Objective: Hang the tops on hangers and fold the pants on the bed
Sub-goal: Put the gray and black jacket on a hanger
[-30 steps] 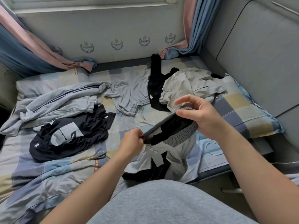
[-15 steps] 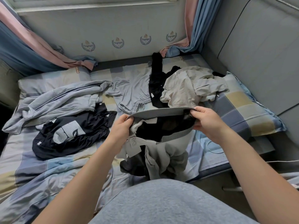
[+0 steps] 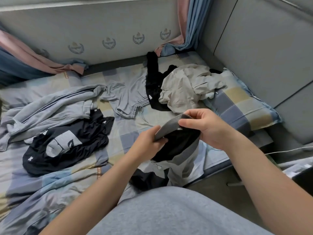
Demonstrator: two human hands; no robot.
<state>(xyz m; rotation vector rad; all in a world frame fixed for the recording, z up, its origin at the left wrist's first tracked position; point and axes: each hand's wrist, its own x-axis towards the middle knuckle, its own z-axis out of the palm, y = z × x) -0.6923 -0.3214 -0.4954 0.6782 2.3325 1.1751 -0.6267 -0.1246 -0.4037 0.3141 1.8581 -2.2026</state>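
Observation:
I hold a grey and black garment (image 3: 177, 148) by its ribbed grey band above the near edge of the bed (image 3: 128, 134). My left hand (image 3: 147, 141) grips the band's lower left end. My right hand (image 3: 206, 129) pinches its upper right end. The rest of the garment hangs down onto the bed edge. Further back lie a light blue-grey jacket (image 3: 50, 106), a black top with grey print (image 3: 67, 145), light grey shorts with a drawstring (image 3: 128, 97), a black piece (image 3: 154, 82) and a beige garment (image 3: 188, 87).
A checked pillow (image 3: 243, 107) lies at the right against a padded grey wall (image 3: 264, 48). Pink and blue curtains (image 3: 186, 26) hang at the back corners. A white cable (image 3: 288, 150) runs along the right bedside. My grey-clad knee (image 3: 169, 212) fills the lower middle.
The band, stretched wide and level between my hands half a second ago, now slants, with my hands closer together; my left hand lower, my right hand higher. The view tilted down slightly.

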